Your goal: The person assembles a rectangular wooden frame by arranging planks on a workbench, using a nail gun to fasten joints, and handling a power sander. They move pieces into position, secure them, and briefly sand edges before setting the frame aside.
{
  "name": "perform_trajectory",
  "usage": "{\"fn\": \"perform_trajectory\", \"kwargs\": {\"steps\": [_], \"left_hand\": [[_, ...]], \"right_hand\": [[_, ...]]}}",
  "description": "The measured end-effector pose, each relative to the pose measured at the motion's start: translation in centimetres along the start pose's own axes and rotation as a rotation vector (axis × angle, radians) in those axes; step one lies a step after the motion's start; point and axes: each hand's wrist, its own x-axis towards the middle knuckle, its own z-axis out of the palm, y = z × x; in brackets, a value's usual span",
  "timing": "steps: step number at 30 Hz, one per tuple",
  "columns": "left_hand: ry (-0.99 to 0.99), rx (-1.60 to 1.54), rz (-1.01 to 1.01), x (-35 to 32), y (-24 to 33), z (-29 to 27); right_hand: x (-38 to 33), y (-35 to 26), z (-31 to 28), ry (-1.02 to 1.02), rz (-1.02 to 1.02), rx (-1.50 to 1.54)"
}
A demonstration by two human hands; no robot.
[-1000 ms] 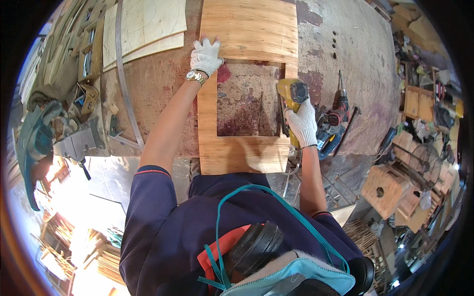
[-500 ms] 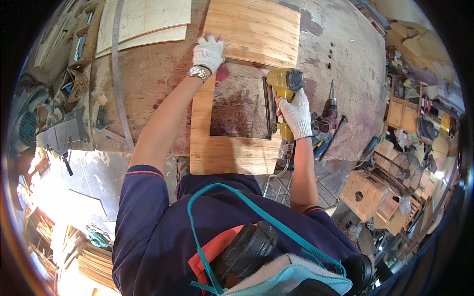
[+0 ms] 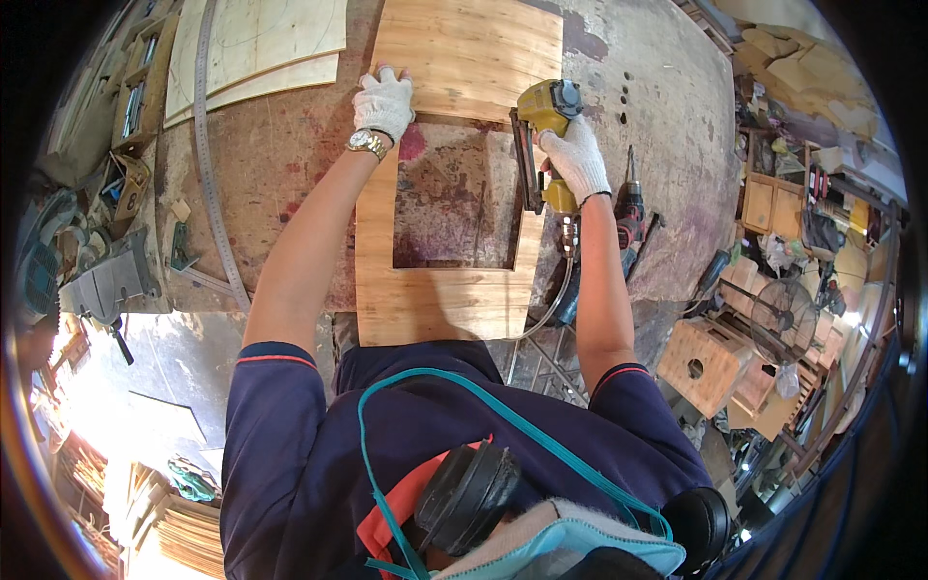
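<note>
A light wooden frame (image 3: pixel 440 302) with a rectangular cutout lies flat on the worktable, its near end by my body. At its far end is a broad wooden board (image 3: pixel 464 56). My left hand (image 3: pixel 384 102), in a white knit glove with a watch at the wrist, is closed over the left edge where board and frame meet. My gloved right hand (image 3: pixel 577 159) grips a yellow nail gun (image 3: pixel 543 108) by its handle. The gun is over the frame's right side, its head beside the board's near right corner. Its nose tip is hard to make out.
An air hose (image 3: pixel 565 280) trails from the gun toward me. Right of it lies a cordless drill (image 3: pixel 631 208). A long metal ruler (image 3: pixel 205 145) and pale plywood sheets (image 3: pixel 261 48) lie on the left. A power saw (image 3: pixel 111 275) stands at the left edge; a fan (image 3: pixel 785 314) stands right.
My right hand has moved the nail gun away from me along the frame's right side, up to the far board. The left hand keeps its place on the edge. The whole view has shifted slightly.
</note>
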Motion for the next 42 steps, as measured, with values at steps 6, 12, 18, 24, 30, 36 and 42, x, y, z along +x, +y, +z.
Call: {"fn": "perform_trajectory", "kwargs": {"steps": [6,12,18,24,30,36,42], "left_hand": [[0.021,-0.019,-0.007,-0.2,0.1,0.1],[-0.005,-0.005,-0.004,-0.2,0.2,-0.4],[-0.026,-0.046,0.002,-0.4,-0.1,-0.8],[-0.162,-0.055,0.080,-0.4,-1.7,-3.6],[-0.246,-0.064,0.081,-0.6,-1.9,-4.2],[-0.259,-0.100,0.114,0.0,-2.6,-3.2],[0.159,-0.077,0.113,-4.5,-0.2,-4.7]], "right_hand": [[0.1,-0.9,1.4,0.000,-0.077,-0.058],[0.7,-2.4,3.1,-0.087,-0.053,-0.037],[0.4,-4.9,5.1,-0.080,-0.153,-0.123],[2.0,-4.9,8.2,-0.124,-0.194,-0.207],[2.6,-3.4,9.5,-0.004,-0.302,-0.339],[-0.1,-6.0,7.3,-0.015,-0.161,0.051],[-4.5,-4.2,7.5,0.086,-0.092,0.548]]}}
